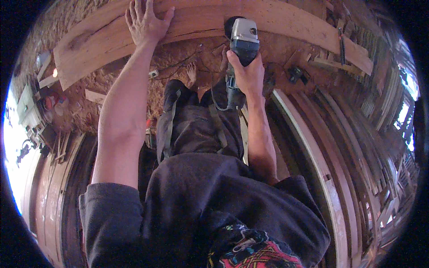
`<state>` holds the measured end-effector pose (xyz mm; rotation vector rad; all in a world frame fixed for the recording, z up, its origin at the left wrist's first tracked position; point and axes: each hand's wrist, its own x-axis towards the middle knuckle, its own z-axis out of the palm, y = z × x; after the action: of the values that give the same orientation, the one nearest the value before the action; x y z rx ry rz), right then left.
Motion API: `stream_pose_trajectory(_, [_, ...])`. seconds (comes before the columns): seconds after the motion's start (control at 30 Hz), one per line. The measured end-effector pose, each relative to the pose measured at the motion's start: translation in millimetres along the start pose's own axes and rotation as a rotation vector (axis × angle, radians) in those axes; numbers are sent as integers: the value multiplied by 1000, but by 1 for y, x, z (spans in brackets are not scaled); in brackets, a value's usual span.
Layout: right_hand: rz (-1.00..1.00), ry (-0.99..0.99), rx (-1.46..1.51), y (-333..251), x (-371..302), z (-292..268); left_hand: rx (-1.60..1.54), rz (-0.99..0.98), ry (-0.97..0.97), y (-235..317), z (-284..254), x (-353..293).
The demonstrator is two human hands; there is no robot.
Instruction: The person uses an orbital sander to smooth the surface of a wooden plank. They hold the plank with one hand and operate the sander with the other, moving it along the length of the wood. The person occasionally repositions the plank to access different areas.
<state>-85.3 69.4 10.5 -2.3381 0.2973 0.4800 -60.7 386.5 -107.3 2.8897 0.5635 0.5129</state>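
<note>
A broad wooden plank (196, 20) stretches across the far side in front of me, with a dark crack along its left part. My left hand (146, 24) lies on the plank with its fingers spread and nothing in them. Wrapped round the body of an angle grinder (245, 42), my right hand (249, 76) holds the tool by its blue-grey housing, thumb along the near side. The grinder's silver head is over the plank's near edge, next to a black round disc (232, 26). Whether the disc touches the wood I cannot tell.
Reddish sawdust-like ground (129, 71) lies below the plank, with a bare foot (191, 71) and a small white socket (153, 73) on it. Long boards (308, 129) are stacked at the right, more boards (56, 178) at the left. A dark tool (297, 75) sits near the right-hand boards.
</note>
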Motion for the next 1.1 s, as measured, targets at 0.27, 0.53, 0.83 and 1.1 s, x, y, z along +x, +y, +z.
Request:
stream_pose_trajectory(0.27, [-10,-5,38,9,-2,-2,-40,-3,9,2,-2,2])
stream_pose_trajectory(0.53, [39,27,21,8,2,-15,13,-14,-19,0,1,2])
stream_pose_trajectory(0.83, [-14,125,41,33,-4,-19,14,-18,-24,-3,4,1])
stream_pose_trajectory(1.1, [19,233,574,51,-8,-81,-251,174,59,7,-5,-15])
